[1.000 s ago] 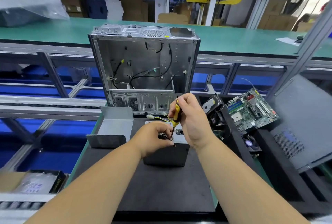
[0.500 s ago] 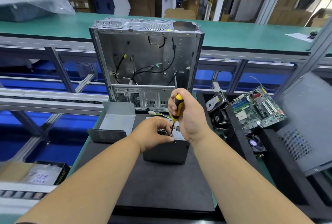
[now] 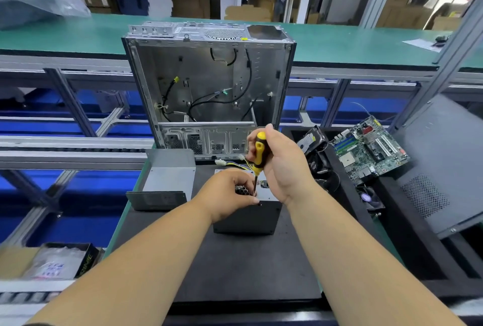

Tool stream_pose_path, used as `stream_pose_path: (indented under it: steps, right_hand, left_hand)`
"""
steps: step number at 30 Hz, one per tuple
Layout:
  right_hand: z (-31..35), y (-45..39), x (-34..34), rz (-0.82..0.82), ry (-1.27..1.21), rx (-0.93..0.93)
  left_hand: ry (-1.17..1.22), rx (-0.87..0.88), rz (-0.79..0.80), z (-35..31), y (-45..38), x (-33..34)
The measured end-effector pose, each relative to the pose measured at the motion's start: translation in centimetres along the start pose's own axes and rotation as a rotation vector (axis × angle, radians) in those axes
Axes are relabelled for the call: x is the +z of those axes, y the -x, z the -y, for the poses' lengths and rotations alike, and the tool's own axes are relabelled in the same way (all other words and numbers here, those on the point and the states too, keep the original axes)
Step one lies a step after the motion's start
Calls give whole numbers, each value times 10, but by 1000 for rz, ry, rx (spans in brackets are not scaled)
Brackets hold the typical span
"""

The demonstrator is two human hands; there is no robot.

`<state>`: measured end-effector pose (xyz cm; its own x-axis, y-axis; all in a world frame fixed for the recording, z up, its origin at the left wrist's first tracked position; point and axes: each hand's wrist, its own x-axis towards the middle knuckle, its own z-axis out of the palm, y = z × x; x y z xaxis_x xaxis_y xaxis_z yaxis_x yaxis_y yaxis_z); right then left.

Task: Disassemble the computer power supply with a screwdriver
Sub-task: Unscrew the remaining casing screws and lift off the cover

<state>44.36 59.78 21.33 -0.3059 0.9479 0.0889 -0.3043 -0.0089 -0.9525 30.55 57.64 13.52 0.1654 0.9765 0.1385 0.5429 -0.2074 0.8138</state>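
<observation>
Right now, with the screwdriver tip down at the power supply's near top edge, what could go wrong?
The left hand holds the power supply with fingertips right beside the screwdriver shaft; a slip could jab them. The right hand grips the handle tilted, not square to the top, so the tip may cam out of the screw. A freed screw could drop onto the black mat and be hard to spot.

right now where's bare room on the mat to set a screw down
Free: black mat nearer than the power supply, between the forearms. Crowded: right tray with motherboard and hard drive; left of the supply, the metal cover.
</observation>
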Motion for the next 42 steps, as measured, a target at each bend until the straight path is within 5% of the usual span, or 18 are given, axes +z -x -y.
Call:
stream_pose_path:
  steps: [13,20,30,35,42]
  right_hand:
    - [-5,2,3,-8,21,-18]
    - [3,1,-1,-163,80,1]
    - [-1,-2,4,-20,-176,59]
    - [-4,0,-1,32,-96,10]
    - [6,-4,-6,-97,83,48]
  left_hand:
    - [-25,-1,-21,4,-2,2]
    - [-50,-44,-20,1,-1,0]
    - [-48,-44,-2,0,-1,1]
    - [-59,-24,1,-1,-1,0]
    - [-66,-34,-1,0,-1,0]
